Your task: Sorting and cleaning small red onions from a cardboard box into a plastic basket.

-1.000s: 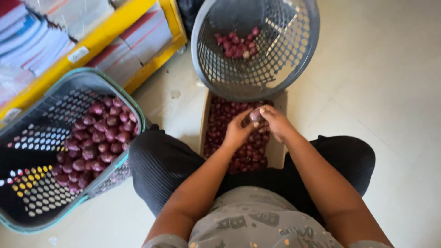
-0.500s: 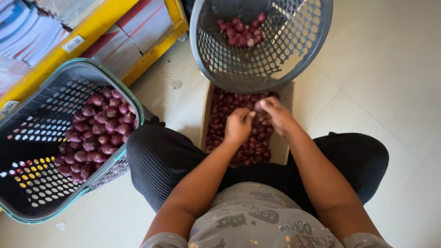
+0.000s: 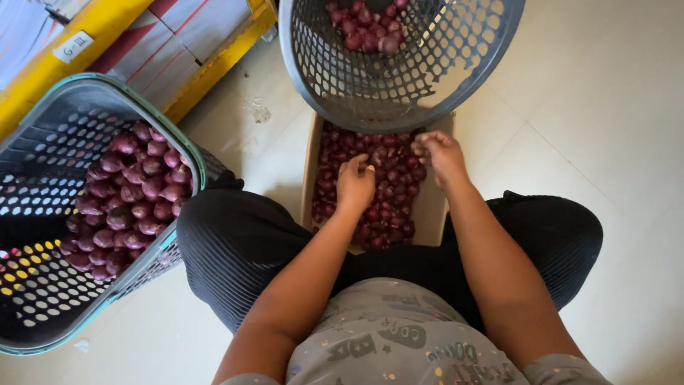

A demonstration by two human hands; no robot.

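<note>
Person seated on the pale tiled floor [image 3: 605, 128], legs in dark trousers folded to either side of a shallow cardboard box [image 3: 433, 207]. The box sits between the knees and holds a layer of small red-purple onions [image 3: 388, 189], covering most of its bottom. Both hands are down in it. The left hand [image 3: 354, 184] rests on the onions near the middle of the box, fingers curled under — whether they close on anything cannot be told from here. The right hand [image 3: 440, 155] is at the far right part of the box, fingertips bunched together and seemingly pinching an onion or its skin, though the thing itself is too small to make out. Just beyond the box, overlapping its far edge, a round grey plastic basket [image 3: 370, 93] with a perforated wall is tipped toward the person; a small heap of the same onions [image 3: 363, 21] lies at its far side, the rest of the inside bare. To the person's left, close against the left knee, stands a larger rectangular basket [image 3: 43, 214] — dark slotted walls, teal rim — with a good pile of bigger purple onions [image 3: 132, 196] gathered in the corner nearest the knee. Behind it, a yellow-edged rack [image 3: 107, 28] runs along the floor.
</note>
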